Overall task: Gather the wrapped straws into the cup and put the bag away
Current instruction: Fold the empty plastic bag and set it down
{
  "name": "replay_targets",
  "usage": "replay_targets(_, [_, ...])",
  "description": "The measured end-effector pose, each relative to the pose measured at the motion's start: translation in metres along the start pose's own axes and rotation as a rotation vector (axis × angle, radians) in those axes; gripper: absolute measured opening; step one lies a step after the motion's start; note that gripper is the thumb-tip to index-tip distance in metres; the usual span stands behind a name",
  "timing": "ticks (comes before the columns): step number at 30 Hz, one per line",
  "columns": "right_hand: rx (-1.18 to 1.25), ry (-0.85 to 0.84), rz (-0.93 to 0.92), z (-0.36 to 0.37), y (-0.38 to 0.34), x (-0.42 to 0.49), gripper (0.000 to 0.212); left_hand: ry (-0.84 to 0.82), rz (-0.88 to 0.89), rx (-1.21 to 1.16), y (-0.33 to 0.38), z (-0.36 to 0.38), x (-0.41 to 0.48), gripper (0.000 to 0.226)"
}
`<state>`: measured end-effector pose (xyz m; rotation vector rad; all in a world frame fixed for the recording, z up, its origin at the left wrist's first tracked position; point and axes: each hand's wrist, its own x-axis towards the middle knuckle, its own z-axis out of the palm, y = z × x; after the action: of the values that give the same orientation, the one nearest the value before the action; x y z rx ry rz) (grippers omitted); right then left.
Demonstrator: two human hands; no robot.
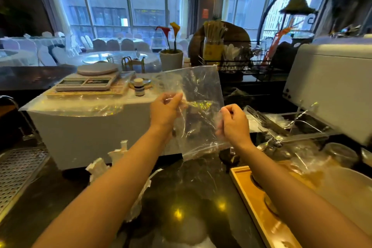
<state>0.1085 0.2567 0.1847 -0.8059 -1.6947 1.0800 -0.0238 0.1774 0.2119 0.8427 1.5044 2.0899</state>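
Note:
A clear, empty-looking plastic bag [201, 90] hangs upright in front of me above the dark counter. My left hand [164, 111] pinches its left edge and my right hand [233, 123] pinches its right edge, stretching it flat between them. Behind the bag, on a black wire rack, stands a tall yellow-labelled cup [213, 51] packed with wrapped straws [213, 29] that stick out of its top.
A white box [86, 135] carrying a kitchen scale [88, 81] and a small bottle [138, 86] stands left. A grey machine [330, 86] and an open bin are at right. A wooden tray [259, 205] lies near right, a metal drain grid [18, 173] near left. Torn paper scraps [112, 159] lie on the counter.

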Motion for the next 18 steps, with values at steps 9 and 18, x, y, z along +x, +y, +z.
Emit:
replay_targets(9, [-0.11,0.075,0.331,-0.011,0.075,-0.007,0.024,-0.15,-0.184,0.374,-0.098,0.014,-0.056,0.008])
replay_targets(18, [-0.498,-0.146,0.317,-0.001,0.136,-0.032,0.012,-0.057,-0.262,0.618,-0.168,-0.005,-0.075,0.011])
